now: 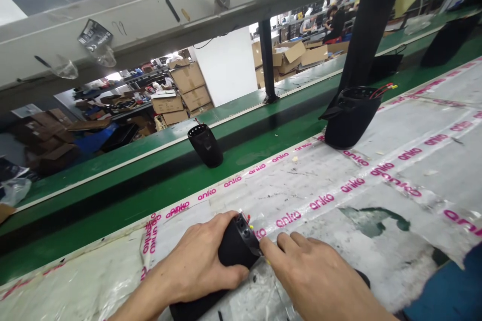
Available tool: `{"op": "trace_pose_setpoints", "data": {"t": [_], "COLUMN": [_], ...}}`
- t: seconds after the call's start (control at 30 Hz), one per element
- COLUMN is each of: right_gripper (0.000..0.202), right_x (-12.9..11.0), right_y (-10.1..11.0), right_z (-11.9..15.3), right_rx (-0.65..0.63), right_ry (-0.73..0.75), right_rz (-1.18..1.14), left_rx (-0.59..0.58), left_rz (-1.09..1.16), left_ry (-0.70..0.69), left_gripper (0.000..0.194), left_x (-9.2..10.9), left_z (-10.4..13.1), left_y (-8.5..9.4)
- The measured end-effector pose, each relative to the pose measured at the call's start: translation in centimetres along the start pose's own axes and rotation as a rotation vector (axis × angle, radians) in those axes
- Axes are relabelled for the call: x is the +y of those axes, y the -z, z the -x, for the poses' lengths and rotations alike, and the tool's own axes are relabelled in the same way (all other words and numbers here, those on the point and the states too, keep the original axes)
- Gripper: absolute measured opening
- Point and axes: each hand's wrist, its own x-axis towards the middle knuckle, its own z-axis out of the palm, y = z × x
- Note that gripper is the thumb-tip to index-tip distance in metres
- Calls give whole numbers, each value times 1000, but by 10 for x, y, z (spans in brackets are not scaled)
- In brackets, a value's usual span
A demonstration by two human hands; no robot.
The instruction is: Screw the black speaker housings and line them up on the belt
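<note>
Fingers of my left hand [205,256] are wrapped round a black cylinder [236,247] that lies tilted on the plastic-covered table [312,170]. Small red and yellow wire ends stick out at the cylinder's upper end. My right hand [301,266] is closed at the cylinder's right edge, its fingers curled; what they hold is too small and hidden to name. Under my left wrist lies another black piece [196,307], partly covered. A dark edge shows beside my right hand.
Beyond the table runs a green conveyor [158,185] carrying a black cylinder [205,145]. A larger black cylinder [350,120] with wires stands at the table's far edge, near a black post [371,25]. A grey beam [150,15] crosses above. People and boxes are behind.
</note>
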Motion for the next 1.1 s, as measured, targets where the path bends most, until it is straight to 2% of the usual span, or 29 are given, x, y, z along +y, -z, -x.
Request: {"op": "trace_pose_setpoints", "data": {"t": [0.27,0.47,0.67,0.83,1.1], "right_gripper": [54,50,55,50,52], "right_x": [1,3,4,6,6], "right_y": [-3,-6,-5,-6,4], "right_z": [-2,0,-2,-2,-10], "right_rx": [-20,32,32,25,45], "right_ry": [-4,6,33,50,59], "right_rz": [-28,-3,13,-1,47], "left_rx": [-8,4,1,0,-18], "left_rz": [-2,6,-3,-6,3], "left_ry": [10,-19,-18,-23,-18], "left_gripper": [81,76,77,76,79], "left_x": [1,1,0,0,-2], "left_z": [2,-1,1,0,-3], "left_y": [0,0,0,-1,-1]}}
